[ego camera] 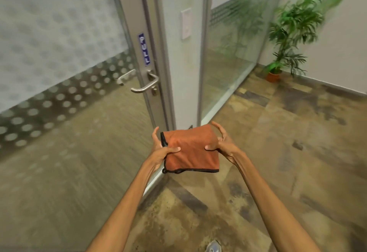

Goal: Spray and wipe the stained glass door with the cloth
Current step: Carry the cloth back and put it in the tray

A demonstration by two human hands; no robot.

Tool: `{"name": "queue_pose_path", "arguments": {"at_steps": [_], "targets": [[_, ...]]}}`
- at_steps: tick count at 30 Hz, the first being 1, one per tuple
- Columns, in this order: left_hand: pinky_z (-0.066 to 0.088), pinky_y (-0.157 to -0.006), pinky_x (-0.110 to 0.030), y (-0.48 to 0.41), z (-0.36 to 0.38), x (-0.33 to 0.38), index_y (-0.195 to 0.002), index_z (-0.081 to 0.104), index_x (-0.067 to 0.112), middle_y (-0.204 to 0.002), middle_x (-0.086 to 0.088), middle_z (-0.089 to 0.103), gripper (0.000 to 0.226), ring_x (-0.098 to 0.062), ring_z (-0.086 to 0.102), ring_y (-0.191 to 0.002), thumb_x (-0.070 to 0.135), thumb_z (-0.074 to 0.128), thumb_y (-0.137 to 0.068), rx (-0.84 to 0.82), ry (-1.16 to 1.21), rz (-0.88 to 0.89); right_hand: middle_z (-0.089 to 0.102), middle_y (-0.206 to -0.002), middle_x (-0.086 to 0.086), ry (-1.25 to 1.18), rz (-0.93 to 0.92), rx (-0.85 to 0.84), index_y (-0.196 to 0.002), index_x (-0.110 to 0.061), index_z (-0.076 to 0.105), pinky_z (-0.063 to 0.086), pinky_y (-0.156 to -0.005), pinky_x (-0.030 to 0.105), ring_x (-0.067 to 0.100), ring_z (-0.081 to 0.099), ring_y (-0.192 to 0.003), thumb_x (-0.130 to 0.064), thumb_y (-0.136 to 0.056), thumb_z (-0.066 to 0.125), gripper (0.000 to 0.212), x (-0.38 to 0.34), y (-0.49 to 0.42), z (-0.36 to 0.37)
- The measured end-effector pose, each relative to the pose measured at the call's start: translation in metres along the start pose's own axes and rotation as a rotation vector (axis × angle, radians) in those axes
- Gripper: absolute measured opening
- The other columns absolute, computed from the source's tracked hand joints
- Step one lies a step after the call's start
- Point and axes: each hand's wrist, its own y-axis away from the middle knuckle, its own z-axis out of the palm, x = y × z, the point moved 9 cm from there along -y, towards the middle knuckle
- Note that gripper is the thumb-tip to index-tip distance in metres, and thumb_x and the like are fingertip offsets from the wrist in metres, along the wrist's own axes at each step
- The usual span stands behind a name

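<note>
Plainly, both hands are busy with the cloth (191,150), an orange piece with black edging, folded over and held in the air in front of the person. The left hand (161,148) grips its left side, thumb pressed on top. The right hand (222,142) pinches the right side, thumb on top and fingers arched over the far corner. The cloth is apart from the glass door (59,63), which stands to the left with a frosted dot pattern across it (the lower glass is clear). A blue PULL sticker (144,49) sits on the door's frame just above the lever handle (145,86). On the mottled floor (278,152), a potted plant (294,33) stands by the far right wall.
</note>
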Motion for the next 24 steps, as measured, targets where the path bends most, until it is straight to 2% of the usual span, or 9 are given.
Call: {"name": "queue_pose_path", "arguments": {"at_steps": [3,5,7,9,11,14,17,21,24], "targets": [[0.043,-0.109,-0.057,-0.02,0.042,0.003,-0.152,0.003,0.047,-0.14,-0.015,0.047,0.145,-0.031,0.053,-0.126,-0.013,0.086,-0.05,-0.031,-0.015,-0.003,0.065,-0.126,0.02,0.06,-0.027,0.124,-0.129,-0.017,0.061,0.058,-0.076,0.029,0.021,0.069,-0.095,0.021,-0.065,0.078,0.077,-0.002,0.002,-0.054],[0.046,-0.106,-0.055,-0.029,0.07,0.008,-0.15,0.002,0.052,-0.148,-0.025,0.036,0.142,-0.033,0.045,-0.134,-0.014,0.078,-0.048,-0.023,-0.082,-0.005,0.066,-0.121,0.019,0.074,-0.03,0.21,-0.13,-0.01,0.062,0.058,-0.078,0.028,0.021,0.067,-0.095,0.017,-0.066,0.08,0.071,-0.001,0.009,-0.088],[0.057,-0.088,-0.038,-0.038,0.099,0.016,-0.147,0.005,0.058,-0.147,-0.02,0.029,0.136,-0.023,0.038,-0.132,-0.015,0.073,-0.054,-0.018,-0.229,0.06,0.066,-0.116,0.018,0.108,-0.033,0.283,-0.133,-0.004,0.059,0.059,-0.076,0.022,0.02,0.065,-0.093,0.015,-0.068,0.079,0.07,-0.001,0.018,-0.118],[0.051,-0.069,-0.02,-0.044,0.135,0.027,-0.142,0.008,0.064,-0.134,-0.006,0.028,0.131,-0.016,0.04,-0.116,-0.013,0.075,-0.059,-0.09,-0.419,0.162,0.065,-0.117,0.02,0.136,-0.049,0.357,-0.133,0.001,0.057,0.058,-0.071,0.016,0.019,0.064,-0.093,0.016,-0.07,0.078,0.068,-0.004,0.027,-0.146],[0.05,-0.076,-0.022,-0.049,0.172,0.032,-0.143,0.015,0.062,-0.126,-0.001,0.029,0.128,-0.015,0.045,-0.107,-0.009,0.079,-0.057,-0.194,-0.584,0.238,0.064,-0.121,0.024,0.179,-0.06,0.438,-0.13,0.003,0.058,0.057,-0.069,0.014,0.021,0.062,-0.098,0.014,-0.071,0.079,0.063,-0.007,0.036,-0.174],[0.053,-0.095,-0.04,-0.054,0.227,0.045,-0.145,0.043,0.041,-0.129,-0.013,0.043,0.109,-0.029,0.051,-0.115,-0.007,0.08,-0.054,-0.294,-0.752,0.354,0.065,-0.118,0.016,0.322,-0.014,0.559,-0.125,-0.002,0.062,0.055,-0.07,0.017,0.022,0.062,-0.102,-0.001,-0.072,0.085,0.058,-0.007,0.052,-0.218],[0.045,-0.101,-0.032,-0.062,0.279,0.053,-0.134,0.061,0.027,-0.127,-0.015,0.055,0.083,-0.029,0.051,-0.12,-0.003,0.078,-0.059,-0.337,-0.906,0.454,0.063,-0.105,0.007,0.458,0.055,0.648,-0.125,-0.002,0.061,0.046,-0.072,0.024,0.017,0.058,-0.095,-0.014,-0.074,0.087,0.059,-0.005,0.068,-0.259],[0.043,-0.095,-0.026,-0.076,0.341,0.056,-0.127,0.068,0.018,-0.124,-0.016,0.062,0.064,-0.03,0.057,-0.117,-0.001,0.074,-0.067,-0.391,-0.943,0.521,0.066,-0.099,0.009,0.545,0.178,0.715,-0.116,-0.004,0.064,0.053,-0.081,0.04,0.024,0.063,-0.091,-0.026,-0.077,0.085,0.049,0.003,0.084,-0.313],[0.046,-0.101,-0.034,-0.093,0.385,0.053,-0.127,0.067,0.014,-0.127,-0.015,0.063,0.057,-0.031,0.057,-0.12,0.003,0.072,-0.071,-0.507,-0.959,0.507,0.06,-0.1,0.004,0.57,0.227,0.739,-0.1,-0.007,0.066,0.043,-0.08,0.03,0.017,0.057,-0.097,-0.028,-0.077,0.084,0.036,-0.004,0.094,-0.345]]}}
